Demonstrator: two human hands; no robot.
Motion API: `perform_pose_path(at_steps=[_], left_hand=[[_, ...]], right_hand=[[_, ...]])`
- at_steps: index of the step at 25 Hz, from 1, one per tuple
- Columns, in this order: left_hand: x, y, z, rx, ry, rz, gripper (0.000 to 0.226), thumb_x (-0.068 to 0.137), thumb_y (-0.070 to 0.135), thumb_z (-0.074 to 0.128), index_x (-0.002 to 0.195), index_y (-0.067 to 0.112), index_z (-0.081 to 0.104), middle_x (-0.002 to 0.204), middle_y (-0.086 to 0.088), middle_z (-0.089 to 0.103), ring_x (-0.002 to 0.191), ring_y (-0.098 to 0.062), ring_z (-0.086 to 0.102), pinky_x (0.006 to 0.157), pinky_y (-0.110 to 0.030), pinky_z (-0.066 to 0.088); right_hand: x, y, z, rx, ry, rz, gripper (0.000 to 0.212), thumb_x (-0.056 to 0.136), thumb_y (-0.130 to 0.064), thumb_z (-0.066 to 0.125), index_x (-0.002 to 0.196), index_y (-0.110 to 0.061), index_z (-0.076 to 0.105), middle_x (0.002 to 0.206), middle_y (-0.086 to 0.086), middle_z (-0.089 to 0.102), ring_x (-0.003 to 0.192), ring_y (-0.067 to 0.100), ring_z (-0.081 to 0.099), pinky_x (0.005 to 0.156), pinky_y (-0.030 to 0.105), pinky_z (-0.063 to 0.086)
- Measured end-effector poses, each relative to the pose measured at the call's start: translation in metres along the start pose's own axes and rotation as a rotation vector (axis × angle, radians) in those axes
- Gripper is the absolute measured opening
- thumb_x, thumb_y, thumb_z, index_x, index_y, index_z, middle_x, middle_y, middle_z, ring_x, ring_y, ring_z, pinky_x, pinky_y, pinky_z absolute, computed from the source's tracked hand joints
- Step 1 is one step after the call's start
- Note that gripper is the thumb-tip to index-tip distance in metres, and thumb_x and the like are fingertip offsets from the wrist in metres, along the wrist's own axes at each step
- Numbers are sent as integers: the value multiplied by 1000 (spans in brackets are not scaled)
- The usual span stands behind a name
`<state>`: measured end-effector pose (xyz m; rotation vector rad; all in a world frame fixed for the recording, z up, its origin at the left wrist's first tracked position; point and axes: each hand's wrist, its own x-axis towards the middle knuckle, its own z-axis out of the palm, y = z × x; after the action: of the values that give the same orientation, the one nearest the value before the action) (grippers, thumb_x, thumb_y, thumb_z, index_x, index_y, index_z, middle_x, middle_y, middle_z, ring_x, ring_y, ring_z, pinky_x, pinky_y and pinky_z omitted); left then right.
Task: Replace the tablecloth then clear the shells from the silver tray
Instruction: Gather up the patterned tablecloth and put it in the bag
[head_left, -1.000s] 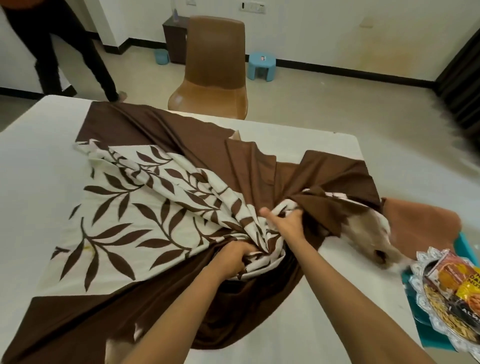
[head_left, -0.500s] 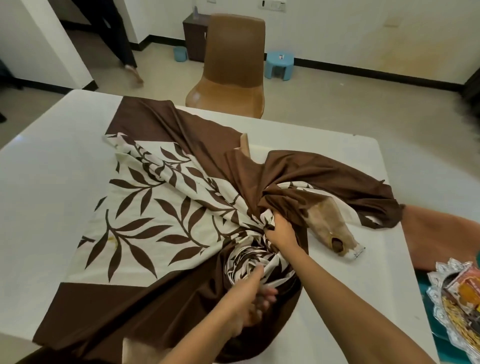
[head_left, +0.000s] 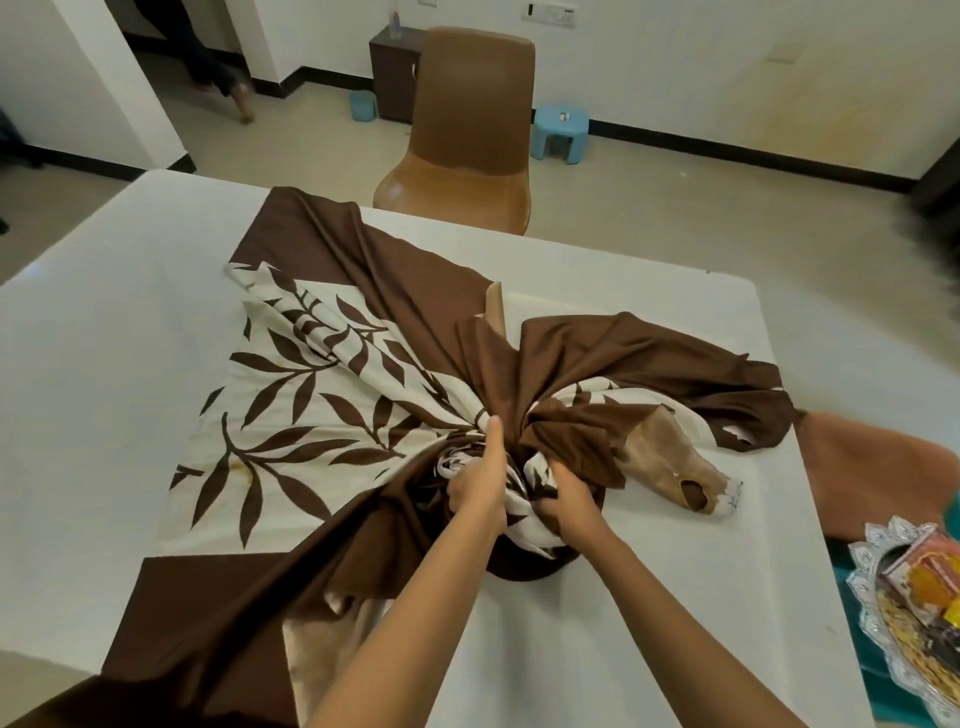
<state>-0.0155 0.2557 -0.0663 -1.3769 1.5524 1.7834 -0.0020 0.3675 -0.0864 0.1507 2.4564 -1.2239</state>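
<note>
Both hands (head_left: 524, 493) clenched in a bunched brown leaf-print tablecloth (head_left: 322, 415) on a white table (head_left: 93, 353)

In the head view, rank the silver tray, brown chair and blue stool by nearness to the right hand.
From the right hand:
1. Silver tray, off the table's right edge, lower right.
2. Brown chair, across the table.
3. Blue stool, on the floor behind the chair, near the wall.

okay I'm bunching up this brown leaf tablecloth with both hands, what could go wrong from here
Two things stand out. The silver tray sits at the table's right edge, close to your right hand; a trailing corner of the tablecloth could catch it as you lift. Also, much of the cloth still lies spread to the left, beyond the left hand, and some hangs over the near edge, so it may drag or slip from your grip.
</note>
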Motion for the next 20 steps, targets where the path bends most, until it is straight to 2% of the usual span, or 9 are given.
perform_pose_path(at_steps=[2,3,6,8,10,12,14,18,20], left_hand=[[-3,5,7,156,0,36,130,46,89,58,139,2,34,138,-15,40,124,-33,43,103,-43,40],[-4,4,12,268,49,63,132,43,87,62,139,1,31,139,-16,37,125,-36,40,104,-44,37],[-1,-8,21,666,302,248,114,53,65,78,135,3,30,139,-18,35,127,-35,36,103,-44,33],[9,-14,23,818,391,387,92,64,49,78,131,7,34,137,-15,39,125,-33,39,102,-41,34],[15,-18,23,857,400,451,76,70,40,74,129,9,38,135,-13,42,122,-32,42,100,-40,36],[18,-21,23,873,393,487,69,73,34,72,129,9,39,135,-12,43,122,-31,43,100,-39,36],[21,-22,19,906,367,530,68,74,30,71,130,10,39,136,-11,43,125,-30,42,102,-39,35],[29,-22,7,1042,238,687,66,76,25,70,134,12,39,140,-7,41,132,-26,35,109,-37,28],[33,-21,2,1125,193,797,64,76,24,69,133,13,41,142,-7,39,134,-25,32,111,-36,25]], right_hand=[[-21,-1,12,116,-72,-31,31,94,1,48,123,-11,50,113,-2,52,107,11,50,88,5,37],[-28,0,17,147,-103,-50,28,95,-2,48,118,-18,50,112,-4,53,107,12,52,86,5,39],[-36,8,18,100,-262,-102,42,93,-14,56,128,-30,38,118,-10,53,114,10,53,90,11,43],[-38,18,16,179,-304,-72,46,88,-24,65,127,-33,43,119,-15,56,112,6,55,87,11,46],[-45,30,23,287,-71,-55,50,75,-33,75,119,-31,52,118,-11,57,109,9,56,88,19,49],[-53,40,36,411,304,79,71,63,-45,79,123,-25,47,123,-5,45,110,10,52,94,27,48],[-51,39,38,599,529,207,86,63,-46,83,131,-18,39,130,2,41,113,17,51,94,30,47],[-13,27,16,694,723,404,78,83,-47,66,139,-9,29,134,15,48,118,31,52,97,42,47],[7,28,4,590,674,506,71,89,-52,53,137,-4,31,131,18,52,115,37,53,96,46,45]])
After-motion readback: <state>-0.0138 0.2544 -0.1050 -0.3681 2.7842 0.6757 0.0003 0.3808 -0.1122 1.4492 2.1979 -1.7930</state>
